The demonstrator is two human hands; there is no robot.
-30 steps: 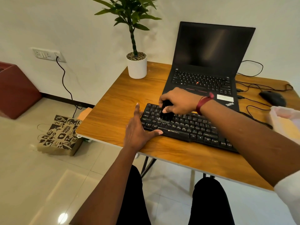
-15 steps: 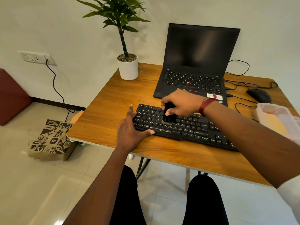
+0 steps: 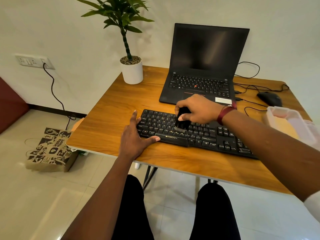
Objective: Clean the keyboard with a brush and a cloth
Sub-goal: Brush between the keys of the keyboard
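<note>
A black keyboard [image 3: 207, 135] lies across the front of the wooden table [image 3: 110, 122]. My right hand [image 3: 197, 109] grips a small black brush [image 3: 181, 124], bristles down on the keys near the middle of the letter rows. My left hand [image 3: 134, 137] rests flat at the keyboard's left end, fingers spread along its side and thumb against its front edge near the space bar. No cloth can be made out.
An open black laptop [image 3: 204, 66] stands behind the keyboard. A potted plant [image 3: 131, 70] sits at the back left. A black mouse [image 3: 270, 98] and cables lie at the back right. A translucent plastic box [image 3: 290, 123] is at the right. A paper bag [image 3: 50, 149] sits on the floor.
My right hand has carried the brush rightwards along the keys, from the left end towards the middle. My left hand stays at the keyboard's left end. The camera view shifted.
</note>
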